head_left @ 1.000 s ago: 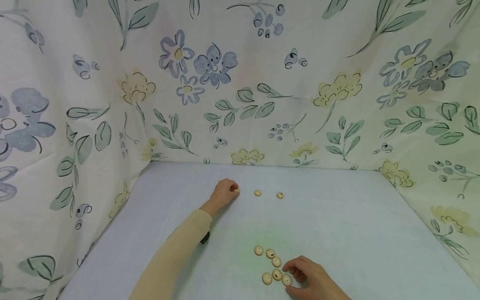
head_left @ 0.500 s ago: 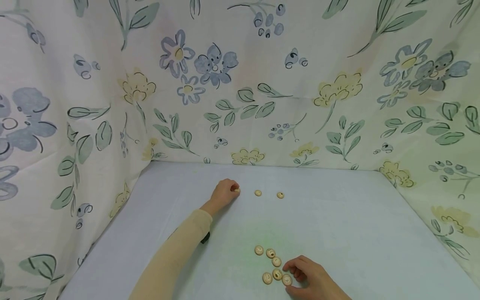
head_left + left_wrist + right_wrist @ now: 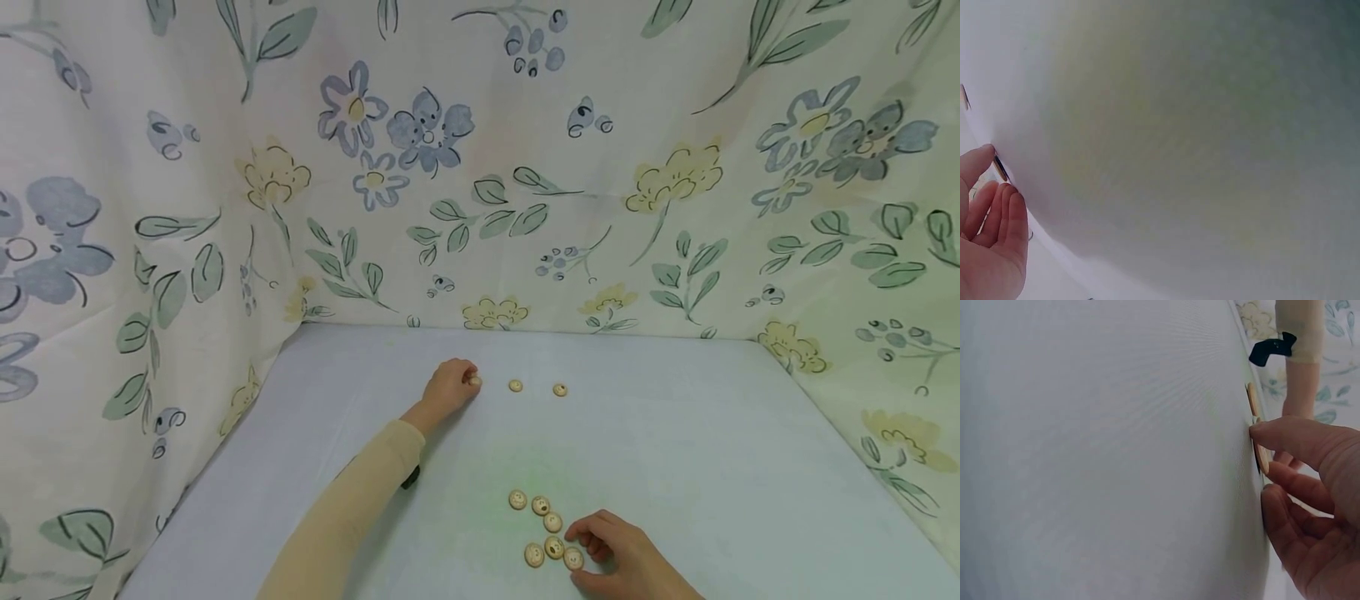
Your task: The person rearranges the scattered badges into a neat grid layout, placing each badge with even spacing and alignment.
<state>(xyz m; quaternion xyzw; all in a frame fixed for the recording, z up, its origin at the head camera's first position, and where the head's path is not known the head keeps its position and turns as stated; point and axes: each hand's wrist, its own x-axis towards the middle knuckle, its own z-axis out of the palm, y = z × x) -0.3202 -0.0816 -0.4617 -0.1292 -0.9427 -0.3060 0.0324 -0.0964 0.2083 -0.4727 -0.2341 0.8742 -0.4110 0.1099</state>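
At the far side of the table, my left hand (image 3: 447,387) holds a small round wooden disc (image 3: 476,381) by its edges between thumb and fingertips. Close up in the left wrist view, that disc (image 3: 1000,167) lies flat, thumb at one edge and fingertips at the other. Two more discs, a plain-looking one (image 3: 516,386) and one with a dark mark (image 3: 560,389), continue the row rightward. Nearer, my right hand (image 3: 626,557) has thumb and index finger at opposite edges of a pale disc (image 3: 573,558). In the right wrist view the disc (image 3: 1261,456) sits between those fingertips.
Several similar discs lie close to my right hand, among them a dark-marked one (image 3: 554,547) and one at the cluster's upper left (image 3: 517,500). A white cloth covers the table (image 3: 712,450). Floral curtains (image 3: 480,167) enclose its back and sides. A black strap (image 3: 1272,349) shows at the left sleeve.
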